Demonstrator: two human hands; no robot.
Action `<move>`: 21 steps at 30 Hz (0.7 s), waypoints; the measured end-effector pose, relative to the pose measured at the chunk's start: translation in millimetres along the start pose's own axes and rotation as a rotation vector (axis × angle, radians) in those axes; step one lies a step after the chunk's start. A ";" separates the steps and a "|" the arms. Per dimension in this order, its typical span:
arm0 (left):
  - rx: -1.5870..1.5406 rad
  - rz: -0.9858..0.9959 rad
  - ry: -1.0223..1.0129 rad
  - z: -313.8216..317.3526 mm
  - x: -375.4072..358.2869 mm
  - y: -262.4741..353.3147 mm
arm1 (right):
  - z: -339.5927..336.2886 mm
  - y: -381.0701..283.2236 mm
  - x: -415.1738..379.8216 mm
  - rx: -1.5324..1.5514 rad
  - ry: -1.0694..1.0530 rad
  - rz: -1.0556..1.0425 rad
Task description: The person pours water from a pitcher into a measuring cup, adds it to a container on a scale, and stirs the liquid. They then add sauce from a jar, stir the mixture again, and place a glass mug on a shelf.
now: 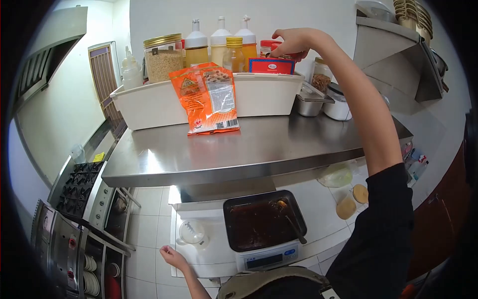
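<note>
Red-lidded jar [279,47] in the white bin [264,92] is gripped by the right hand [294,41]; left hand [172,256] hangs loosely curled, empty.

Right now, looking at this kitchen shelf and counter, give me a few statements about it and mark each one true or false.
1. The right hand reaches a red-lidded container in the white bin. True.
2. The orange packet lies flat on the scale. False: it leans against the bin on the steel shelf.
3. The dark tray sits on a scale. True.
4. The left hand holds the measuring cup. False: it rests apart from it, holding nothing.
</note>
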State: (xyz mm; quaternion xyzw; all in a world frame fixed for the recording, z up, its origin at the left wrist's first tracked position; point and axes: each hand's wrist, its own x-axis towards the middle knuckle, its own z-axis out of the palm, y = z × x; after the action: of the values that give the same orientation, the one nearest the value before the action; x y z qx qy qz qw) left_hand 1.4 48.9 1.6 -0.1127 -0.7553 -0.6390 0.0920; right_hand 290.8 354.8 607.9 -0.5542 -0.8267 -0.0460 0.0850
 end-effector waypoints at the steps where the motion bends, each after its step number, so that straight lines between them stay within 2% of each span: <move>1: 0.004 0.011 0.012 1.4 0.2 -2.5 | 0.0 3.1 -0.5 0.006 0.072 -0.038; 3: 0.005 0.001 0.001 -0.1 -0.6 0.3 | 1.1 12.4 -0.2 0.032 0.219 -0.105; 4: 0.004 -0.009 -0.009 -0.2 -0.7 2.2 | -1.4 17.9 1.2 0.033 0.218 -0.104; 6: 0.004 -0.006 -0.018 0.7 0.3 0.2 | -8.3 26.8 2.7 0.105 0.407 -0.150; 7: 0.003 -0.004 -0.026 0.2 0.0 -1.9 | -12.4 27.3 -1.9 0.134 0.510 -0.140; 8: 0.011 -0.003 -0.030 1.1 -0.9 -4.1 | -20.8 28.7 -7.3 0.136 0.503 -0.135; 10: 0.011 0.013 -0.007 1.4 0.2 -5.7 | -40.5 30.2 -22.3 0.162 0.635 -0.063; 12: 0.022 0.006 -0.012 0.5 -1.6 1.5 | -48.6 29.3 -38.3 0.137 0.828 0.009; 14: 0.032 -0.004 -0.019 -1.1 -0.3 5.2 | -52.0 36.6 -74.0 0.224 1.023 -0.053; 15: 0.021 -0.003 -0.015 -0.2 -0.1 4.5 | -54.2 54.7 -71.8 0.221 1.018 -0.050; 17: 0.015 -0.011 -0.022 0.6 -0.9 2.3 | -67.3 116.0 -62.7 0.665 1.552 -0.386; 19: 0.015 -0.004 -0.032 0.1 0.6 -1.1 | -83.3 184.7 -70.1 1.133 1.611 -0.682; 21: 0.024 0.005 -0.038 0.0 -0.3 -1.4 | -63.2 206.7 -107.4 1.577 1.548 -0.275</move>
State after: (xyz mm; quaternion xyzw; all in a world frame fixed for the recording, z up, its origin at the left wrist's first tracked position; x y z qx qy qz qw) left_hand 1.3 48.7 0.2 -0.1259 -0.7642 -0.6274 0.0805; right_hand 527.3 325.3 645.5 -0.0704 -0.4027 0.1497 0.9003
